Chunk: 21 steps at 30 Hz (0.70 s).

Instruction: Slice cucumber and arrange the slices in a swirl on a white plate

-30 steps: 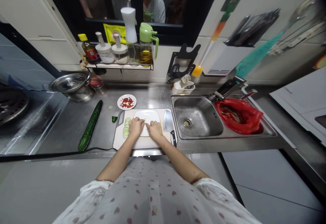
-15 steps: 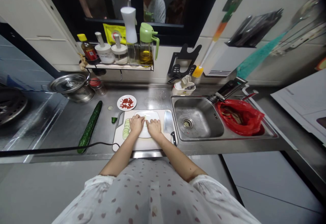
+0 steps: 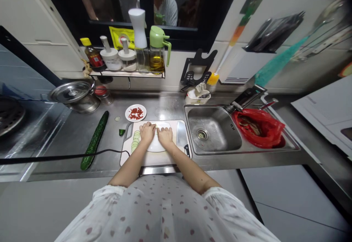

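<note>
A white plate (image 3: pixel 156 146) lies on the cutting board (image 3: pixel 148 160). Over the plate's upper part, my left hand (image 3: pixel 147 132) and my right hand (image 3: pixel 165 136) are close together with fingers bent. Something small and pale shows between their fingertips, too small to make out. Cucumber slices (image 3: pixel 135 141) overlap in a row on the board, left of my left hand. The knife (image 3: pixel 181 134) rests at the board's right side, its black handle toward me.
A whole cucumber (image 3: pixel 95 141) and a cucumber end (image 3: pixel 121 132) lie left of the board. Behind are a plate of chopped red pieces (image 3: pixel 135 113), a pot (image 3: pixel 74 97) and a bottle shelf (image 3: pixel 129 74). The sink (image 3: pixel 214 128) and a red bag (image 3: pixel 257 128) are to the right.
The view has shifted slightly. Both hands stay over the plate, with only a small change in the fingers.
</note>
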Each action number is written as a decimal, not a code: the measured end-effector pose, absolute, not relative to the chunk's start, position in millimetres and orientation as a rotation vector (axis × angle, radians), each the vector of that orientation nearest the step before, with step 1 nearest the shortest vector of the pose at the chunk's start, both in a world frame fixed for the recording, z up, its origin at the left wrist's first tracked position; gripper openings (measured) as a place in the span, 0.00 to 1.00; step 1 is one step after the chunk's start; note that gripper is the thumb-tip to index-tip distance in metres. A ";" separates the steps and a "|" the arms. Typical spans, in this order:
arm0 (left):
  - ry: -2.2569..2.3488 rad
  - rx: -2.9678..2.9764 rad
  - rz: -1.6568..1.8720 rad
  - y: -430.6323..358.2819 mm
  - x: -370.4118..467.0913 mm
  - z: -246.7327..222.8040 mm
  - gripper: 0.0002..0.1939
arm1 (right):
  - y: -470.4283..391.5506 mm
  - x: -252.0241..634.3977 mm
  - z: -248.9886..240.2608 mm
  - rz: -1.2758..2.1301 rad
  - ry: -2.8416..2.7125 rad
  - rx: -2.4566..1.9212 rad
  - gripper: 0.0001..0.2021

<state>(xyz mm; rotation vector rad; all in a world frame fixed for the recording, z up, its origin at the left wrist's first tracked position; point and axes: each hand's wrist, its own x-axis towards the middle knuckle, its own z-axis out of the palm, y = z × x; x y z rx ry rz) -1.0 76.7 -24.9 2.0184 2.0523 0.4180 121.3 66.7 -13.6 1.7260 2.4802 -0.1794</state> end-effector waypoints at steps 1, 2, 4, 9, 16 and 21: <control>2.052 2.022 0.420 77.5 -0.8 -24.1 0.16 | 67.8 121.2 -14.1 -0.174 2.486 1.729 0.17; 2.052 2.021 0.425 78.1 -0.6 -23.2 0.16 | 68.9 121.2 -14.8 -0.169 2.492 1.733 0.17; 2.049 2.006 0.436 79.1 -0.4 -21.6 0.16 | 71.0 121.3 -16.3 -0.168 2.502 1.737 0.17; 2.051 1.974 0.439 79.1 -0.2 -19.9 0.16 | 73.7 121.4 -19.7 -0.181 2.511 1.747 0.17; 2.083 1.999 0.410 78.9 0.1 -21.3 0.17 | 73.6 121.0 -18.4 -0.201 2.487 1.731 0.18; 2.102 2.021 0.386 79.6 0.1 -22.2 0.17 | 73.4 121.6 -17.3 -0.201 2.464 1.741 0.18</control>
